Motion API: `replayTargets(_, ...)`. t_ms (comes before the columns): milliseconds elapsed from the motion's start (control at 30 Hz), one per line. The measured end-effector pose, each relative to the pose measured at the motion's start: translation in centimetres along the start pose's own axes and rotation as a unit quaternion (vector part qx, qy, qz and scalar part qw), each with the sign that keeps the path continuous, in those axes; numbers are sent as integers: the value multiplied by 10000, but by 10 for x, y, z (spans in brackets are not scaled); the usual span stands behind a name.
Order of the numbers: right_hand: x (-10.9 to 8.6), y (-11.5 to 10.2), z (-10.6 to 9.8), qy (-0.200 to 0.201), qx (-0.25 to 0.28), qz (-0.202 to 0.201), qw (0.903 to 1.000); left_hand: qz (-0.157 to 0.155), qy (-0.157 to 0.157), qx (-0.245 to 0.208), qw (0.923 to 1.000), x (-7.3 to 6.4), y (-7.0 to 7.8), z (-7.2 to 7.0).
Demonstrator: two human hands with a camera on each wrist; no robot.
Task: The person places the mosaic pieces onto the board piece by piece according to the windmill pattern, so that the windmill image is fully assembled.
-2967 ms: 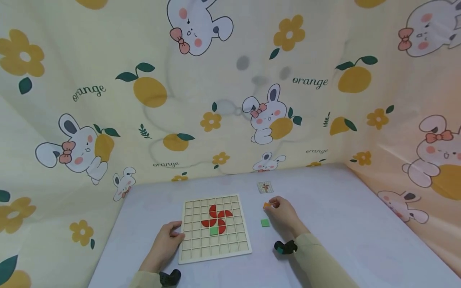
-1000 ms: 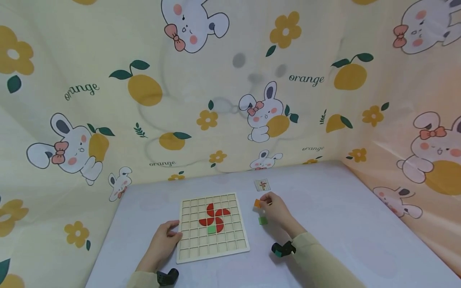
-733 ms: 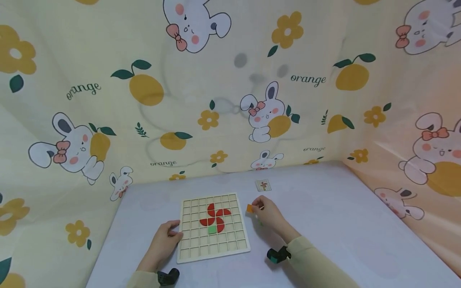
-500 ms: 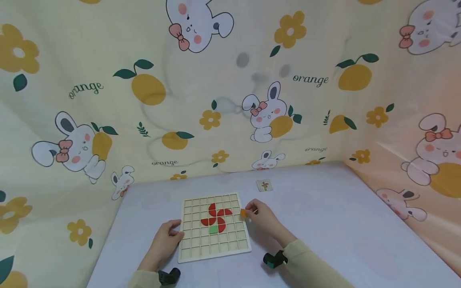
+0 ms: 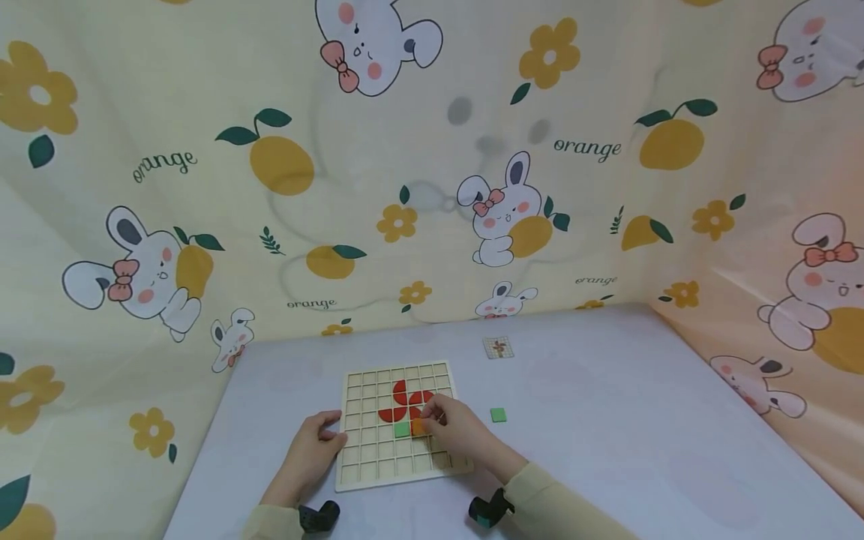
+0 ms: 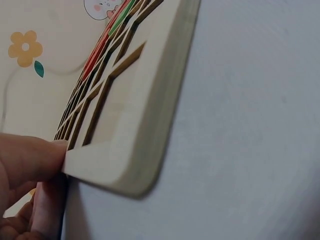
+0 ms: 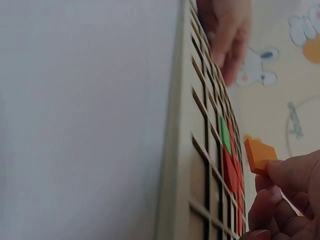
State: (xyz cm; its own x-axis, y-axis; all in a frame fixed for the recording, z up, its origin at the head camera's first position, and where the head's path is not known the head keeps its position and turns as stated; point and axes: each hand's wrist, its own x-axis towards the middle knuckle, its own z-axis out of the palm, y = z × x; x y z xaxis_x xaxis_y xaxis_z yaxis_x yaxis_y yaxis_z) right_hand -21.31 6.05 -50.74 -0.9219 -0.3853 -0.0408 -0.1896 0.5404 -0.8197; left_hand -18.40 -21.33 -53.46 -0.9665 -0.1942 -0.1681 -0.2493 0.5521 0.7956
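A cream grid board (image 5: 351, 476) lies on the table with red quarter-round pieces (image 5: 393, 414) in a pinwheel and a green square tile (image 5: 402, 430) in its cells. My right hand (image 5: 459, 429) is over the board, pinching an orange tile (image 7: 260, 155) between thumb and fingers. In the head view that tile overlaps the lower right red piece, beside the green one; the right wrist view has it raised off the grid. At the board's left side, my left hand (image 5: 310, 456) touches the rim, its thumb (image 6: 37, 159) right at the edge.
A second green tile (image 5: 498, 415) lies right of the board. Beyond it sits a small card (image 5: 499, 348) printed with a grid and red pinwheel. Patterned cloth (image 5: 432, 247) hangs behind the table (image 5: 607, 427).
My right hand has carried the orange tile left from near the card to over the board, uncovering the loose green tile. The left hand has stayed at the board's edge.
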Motion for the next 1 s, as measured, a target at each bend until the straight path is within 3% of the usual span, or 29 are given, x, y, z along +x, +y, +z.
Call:
replayTargets(400, -1, -11, 22, -369, -157, -205, 9990, -36, 9, -56, 10000, 1, 0, 2)
replayTargets(600, -1, -8, 30, -272, -441, -241, 9984, -31, 0, -7, 10000, 2, -1, 1)
replayTargets(1000, 0, -12, 33, -258, -525, -69, 9983, -12, -9, 0, 10000, 1, -3, 1)
